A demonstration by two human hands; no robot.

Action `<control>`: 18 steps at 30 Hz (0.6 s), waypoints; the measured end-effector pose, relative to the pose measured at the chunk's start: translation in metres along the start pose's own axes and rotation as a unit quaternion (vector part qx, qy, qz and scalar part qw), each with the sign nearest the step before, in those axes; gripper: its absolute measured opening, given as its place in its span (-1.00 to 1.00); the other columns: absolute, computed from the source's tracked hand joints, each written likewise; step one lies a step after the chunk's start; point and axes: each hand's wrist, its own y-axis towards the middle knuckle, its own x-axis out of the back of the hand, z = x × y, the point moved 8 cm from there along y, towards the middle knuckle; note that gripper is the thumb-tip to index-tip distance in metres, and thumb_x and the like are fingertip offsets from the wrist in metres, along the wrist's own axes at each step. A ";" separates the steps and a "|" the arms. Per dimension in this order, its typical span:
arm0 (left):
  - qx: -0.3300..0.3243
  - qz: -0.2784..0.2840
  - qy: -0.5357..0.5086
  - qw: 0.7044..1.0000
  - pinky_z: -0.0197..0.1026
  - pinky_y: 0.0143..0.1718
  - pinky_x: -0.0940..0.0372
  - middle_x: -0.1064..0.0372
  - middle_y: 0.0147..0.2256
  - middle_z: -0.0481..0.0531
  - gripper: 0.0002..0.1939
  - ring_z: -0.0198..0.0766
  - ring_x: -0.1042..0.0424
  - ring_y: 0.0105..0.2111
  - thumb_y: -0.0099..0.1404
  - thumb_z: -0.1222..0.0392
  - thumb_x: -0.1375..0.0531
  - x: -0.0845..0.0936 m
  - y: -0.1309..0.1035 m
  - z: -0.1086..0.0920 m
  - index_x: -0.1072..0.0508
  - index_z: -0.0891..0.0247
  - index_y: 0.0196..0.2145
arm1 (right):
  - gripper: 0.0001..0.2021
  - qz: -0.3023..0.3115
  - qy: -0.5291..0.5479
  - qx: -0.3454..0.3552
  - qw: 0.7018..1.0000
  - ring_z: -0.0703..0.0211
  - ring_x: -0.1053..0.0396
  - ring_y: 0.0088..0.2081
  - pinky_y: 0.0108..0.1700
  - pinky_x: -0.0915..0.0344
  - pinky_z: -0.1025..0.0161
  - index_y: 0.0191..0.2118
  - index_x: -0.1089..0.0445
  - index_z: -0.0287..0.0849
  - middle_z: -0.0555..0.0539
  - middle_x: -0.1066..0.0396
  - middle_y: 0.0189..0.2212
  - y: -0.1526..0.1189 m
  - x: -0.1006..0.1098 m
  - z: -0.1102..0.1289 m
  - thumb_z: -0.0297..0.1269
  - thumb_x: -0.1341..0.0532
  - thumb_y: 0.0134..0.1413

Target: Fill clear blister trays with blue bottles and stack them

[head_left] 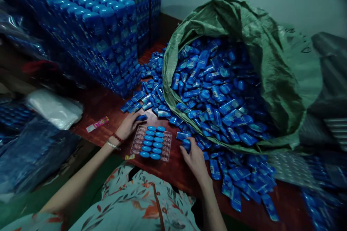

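In front of me a clear plastic tray [166,151] lies on the red-brown table, its two middle columns filled with upright blue bottles [148,138] whose rounded ends face up. My left hand [128,126] is at the tray's far left corner, its fingers closed on a small blue bottle [141,117]. To the right of the tray, my right hand [195,157] grips another blue bottle [186,145] between thumb and fingers. Loose blue bottles [159,110] lie beyond the tray and beside my right hand.
A large green woven sack [173,61] lies open, spilling blue bottles. Tall stacks of packed blue bottles [108,39] stand at back left. Clear plastic bags [54,108] and a pink strip [97,124] lie left. Empty clear trays [291,168] are at right.
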 end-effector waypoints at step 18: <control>-0.006 -0.029 -0.028 0.999 -0.12 -0.12 -0.29 -0.32 -0.17 0.13 -0.71 -0.20 -0.36 -0.18 0.31 0.23 0.03 0.025 -0.037 -0.012 -0.25 0.27 -0.03 | -0.67 -0.022 -0.041 0.196 0.980 0.08 -0.36 -0.18 -0.17 -0.32 0.18 0.05 -0.27 -0.18 -0.17 -0.37 -0.22 0.029 -0.019 0.056 -0.29 0.06 0.25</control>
